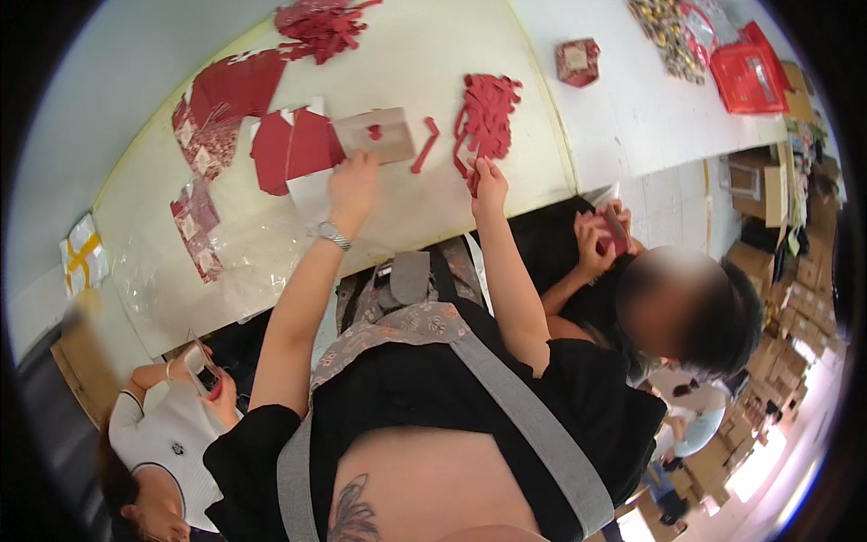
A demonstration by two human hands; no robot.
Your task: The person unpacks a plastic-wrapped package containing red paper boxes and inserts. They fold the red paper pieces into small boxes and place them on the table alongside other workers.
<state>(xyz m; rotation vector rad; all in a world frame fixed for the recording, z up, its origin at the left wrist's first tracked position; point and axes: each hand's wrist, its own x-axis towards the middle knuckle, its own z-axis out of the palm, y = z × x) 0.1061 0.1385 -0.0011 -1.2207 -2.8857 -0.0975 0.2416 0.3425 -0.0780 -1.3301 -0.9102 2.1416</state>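
My left hand is closed at the near edge of a partly folded cardboard box. Its pale inside faces up and shows a small red mark. A white flap lies under my left wrist, and a flat red box blank is just to the left. With thumb and fingers together, my right hand pinches the end of a red ribbon strip at the near side of a ribbon pile. One loose red strip rests between the box and that pile.
More red blanks are stacked at the left, with another ribbon heap at the far edge. A patterned red box and a red basket stand far right. People sit close on both sides, each handling a small item.
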